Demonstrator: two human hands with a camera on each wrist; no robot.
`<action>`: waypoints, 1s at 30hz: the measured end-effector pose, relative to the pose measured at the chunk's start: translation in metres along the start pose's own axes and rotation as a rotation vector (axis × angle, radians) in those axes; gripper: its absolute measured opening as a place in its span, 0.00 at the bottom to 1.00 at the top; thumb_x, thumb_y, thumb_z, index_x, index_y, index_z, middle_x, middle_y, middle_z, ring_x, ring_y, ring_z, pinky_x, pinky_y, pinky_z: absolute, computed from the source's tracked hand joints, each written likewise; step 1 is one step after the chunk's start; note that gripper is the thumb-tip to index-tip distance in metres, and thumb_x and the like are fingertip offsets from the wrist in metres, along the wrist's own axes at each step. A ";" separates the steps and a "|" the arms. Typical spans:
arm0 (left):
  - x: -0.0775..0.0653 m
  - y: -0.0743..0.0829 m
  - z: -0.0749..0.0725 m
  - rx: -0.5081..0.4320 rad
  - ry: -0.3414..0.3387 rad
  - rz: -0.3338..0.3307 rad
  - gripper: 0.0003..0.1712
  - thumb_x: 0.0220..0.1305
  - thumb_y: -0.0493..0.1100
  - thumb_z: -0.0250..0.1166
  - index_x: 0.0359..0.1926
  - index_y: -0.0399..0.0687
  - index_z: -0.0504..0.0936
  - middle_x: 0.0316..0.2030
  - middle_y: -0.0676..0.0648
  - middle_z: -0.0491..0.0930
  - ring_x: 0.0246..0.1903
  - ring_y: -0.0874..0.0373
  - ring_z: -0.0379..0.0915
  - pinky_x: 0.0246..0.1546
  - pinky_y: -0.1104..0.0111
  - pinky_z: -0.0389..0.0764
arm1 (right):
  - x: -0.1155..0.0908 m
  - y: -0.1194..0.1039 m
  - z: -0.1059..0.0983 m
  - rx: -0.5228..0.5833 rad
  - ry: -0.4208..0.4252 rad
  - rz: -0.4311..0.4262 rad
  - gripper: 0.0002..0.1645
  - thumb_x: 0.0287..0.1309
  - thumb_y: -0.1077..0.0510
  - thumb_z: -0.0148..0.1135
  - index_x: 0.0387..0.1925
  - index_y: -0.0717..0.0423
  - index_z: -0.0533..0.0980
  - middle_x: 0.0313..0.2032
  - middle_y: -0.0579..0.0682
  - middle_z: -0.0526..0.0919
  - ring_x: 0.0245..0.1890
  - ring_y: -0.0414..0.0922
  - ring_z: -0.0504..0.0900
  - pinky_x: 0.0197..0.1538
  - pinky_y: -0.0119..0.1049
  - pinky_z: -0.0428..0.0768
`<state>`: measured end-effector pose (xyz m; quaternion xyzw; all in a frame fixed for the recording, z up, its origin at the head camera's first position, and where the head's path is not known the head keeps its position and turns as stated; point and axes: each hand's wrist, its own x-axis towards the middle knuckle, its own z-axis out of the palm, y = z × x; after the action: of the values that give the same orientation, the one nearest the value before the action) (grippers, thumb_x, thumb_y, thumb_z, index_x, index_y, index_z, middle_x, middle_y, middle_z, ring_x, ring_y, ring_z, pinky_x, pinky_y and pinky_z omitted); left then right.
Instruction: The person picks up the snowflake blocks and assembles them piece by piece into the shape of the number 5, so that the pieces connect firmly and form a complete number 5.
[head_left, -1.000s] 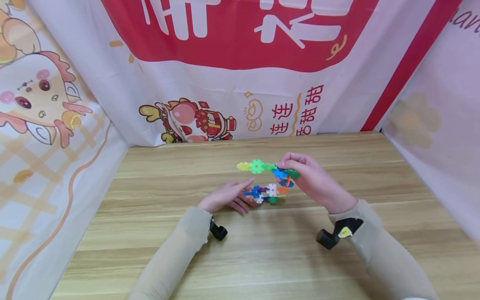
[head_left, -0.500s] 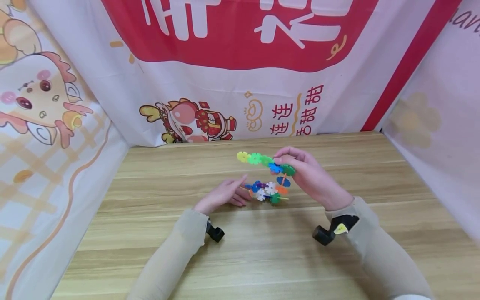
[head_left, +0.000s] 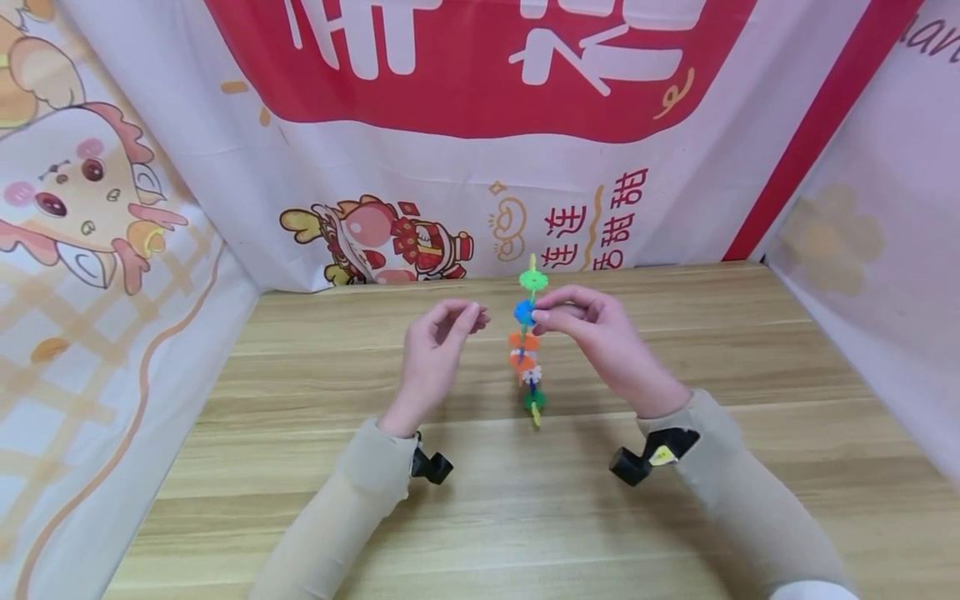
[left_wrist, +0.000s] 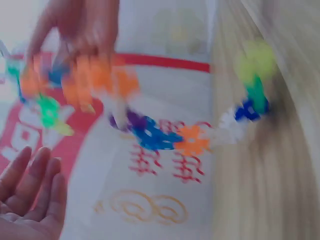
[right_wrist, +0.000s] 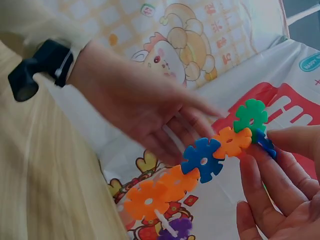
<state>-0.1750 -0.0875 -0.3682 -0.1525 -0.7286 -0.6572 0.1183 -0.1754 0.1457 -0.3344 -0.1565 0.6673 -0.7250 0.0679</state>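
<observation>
A chain of interlocking plastic snowflake discs [head_left: 522, 342], in blue, orange, white, green and yellow, hangs nearly upright in the head view. My right hand [head_left: 603, 337] pinches it near its upper part, at a blue disc. In the right wrist view, thumb and fingers hold a dark blue disc [right_wrist: 265, 143] beside a green one [right_wrist: 251, 120]. My left hand [head_left: 435, 354] is just left of the chain, fingers loosely bent and nothing in them. The left wrist view, blurred, shows the chain drooping in a curve to a yellow disc [left_wrist: 256, 61].
Under the hands lies a wood-grain table [head_left: 315, 492]. Printed cloth walls stand behind it [head_left: 420, 175], on the left [head_left: 97, 333] and on the right [head_left: 862, 250]. Each wrist wears a small black camera [head_left: 432, 467].
My left hand has come off the lower discs and risen. The chain, sideways before, has turned to point away from me and hangs straighter. My right hand still pinches it, slightly further left.
</observation>
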 end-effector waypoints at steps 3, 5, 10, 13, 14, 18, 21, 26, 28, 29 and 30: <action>-0.006 0.020 0.005 0.007 0.015 0.089 0.11 0.72 0.35 0.64 0.51 0.33 0.81 0.46 0.40 0.84 0.47 0.51 0.80 0.54 0.58 0.78 | 0.003 0.002 0.004 -0.029 0.020 -0.029 0.11 0.69 0.57 0.67 0.48 0.58 0.81 0.44 0.54 0.88 0.47 0.51 0.85 0.63 0.48 0.74; -0.010 0.032 0.008 0.029 0.024 0.157 0.12 0.67 0.32 0.69 0.48 0.30 0.81 0.45 0.39 0.84 0.46 0.48 0.79 0.54 0.54 0.78 | 0.004 0.003 0.007 -0.040 0.023 -0.043 0.12 0.69 0.57 0.66 0.50 0.59 0.81 0.46 0.55 0.88 0.49 0.51 0.85 0.63 0.47 0.75; -0.016 0.051 0.011 0.086 0.058 0.278 0.14 0.58 0.27 0.74 0.44 0.27 0.81 0.42 0.36 0.84 0.42 0.40 0.81 0.49 0.48 0.81 | 0.005 0.006 0.010 -0.095 0.015 -0.064 0.16 0.70 0.56 0.66 0.54 0.59 0.80 0.51 0.55 0.86 0.54 0.54 0.83 0.62 0.45 0.76; -0.016 0.052 0.012 0.111 0.094 0.283 0.11 0.60 0.27 0.72 0.42 0.27 0.83 0.40 0.36 0.85 0.39 0.41 0.82 0.45 0.49 0.83 | 0.005 0.007 0.012 -0.148 0.000 -0.097 0.16 0.69 0.56 0.66 0.54 0.57 0.80 0.52 0.52 0.85 0.55 0.53 0.83 0.59 0.44 0.79; -0.016 0.052 0.012 0.118 0.105 0.277 0.09 0.61 0.27 0.72 0.42 0.28 0.83 0.40 0.36 0.85 0.38 0.43 0.83 0.44 0.51 0.84 | 0.005 0.007 0.013 -0.168 -0.004 -0.112 0.16 0.69 0.56 0.67 0.54 0.57 0.80 0.52 0.51 0.85 0.55 0.52 0.83 0.58 0.43 0.79; -0.014 0.050 0.012 0.125 0.143 0.246 0.07 0.63 0.27 0.70 0.42 0.28 0.84 0.39 0.37 0.86 0.36 0.47 0.84 0.41 0.58 0.86 | 0.006 0.008 0.016 -0.241 -0.017 -0.172 0.15 0.68 0.57 0.67 0.54 0.56 0.81 0.52 0.49 0.84 0.54 0.47 0.83 0.58 0.43 0.79; -0.012 0.048 0.012 0.123 0.170 0.233 0.07 0.63 0.28 0.70 0.42 0.28 0.85 0.39 0.37 0.87 0.34 0.47 0.85 0.38 0.62 0.86 | 0.006 0.008 0.018 -0.278 -0.025 -0.202 0.14 0.68 0.58 0.67 0.53 0.56 0.82 0.51 0.49 0.85 0.53 0.46 0.82 0.58 0.46 0.78; -0.005 0.029 0.011 0.125 0.194 0.196 0.08 0.64 0.31 0.72 0.43 0.31 0.86 0.39 0.39 0.87 0.34 0.49 0.85 0.37 0.65 0.85 | 0.007 0.008 0.019 -0.318 -0.039 -0.219 0.14 0.68 0.59 0.67 0.53 0.55 0.82 0.51 0.48 0.85 0.52 0.45 0.82 0.58 0.50 0.77; -0.002 0.018 0.010 0.125 0.194 0.179 0.08 0.64 0.34 0.72 0.43 0.34 0.87 0.39 0.41 0.88 0.34 0.50 0.85 0.37 0.67 0.85 | 0.007 0.009 0.020 -0.335 -0.039 -0.223 0.14 0.69 0.58 0.67 0.53 0.54 0.82 0.50 0.47 0.85 0.51 0.45 0.82 0.57 0.51 0.77; -0.001 0.013 0.009 0.124 0.194 0.172 0.08 0.65 0.36 0.72 0.43 0.36 0.87 0.39 0.43 0.88 0.34 0.52 0.85 0.36 0.68 0.85 | 0.008 0.009 0.020 -0.344 -0.038 -0.227 0.14 0.69 0.57 0.67 0.53 0.53 0.82 0.50 0.46 0.85 0.51 0.44 0.82 0.57 0.51 0.77; 0.000 0.010 0.008 0.121 0.194 0.163 0.09 0.65 0.37 0.72 0.44 0.38 0.88 0.39 0.44 0.88 0.34 0.53 0.85 0.36 0.68 0.85 | 0.008 0.010 0.020 -0.349 -0.038 -0.232 0.14 0.69 0.57 0.66 0.53 0.53 0.82 0.50 0.45 0.86 0.51 0.44 0.82 0.57 0.52 0.77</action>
<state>-0.1709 -0.0786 -0.3600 -0.1395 -0.7373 -0.6119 0.2501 -0.1780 0.1232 -0.3419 -0.2552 0.7589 -0.5982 -0.0314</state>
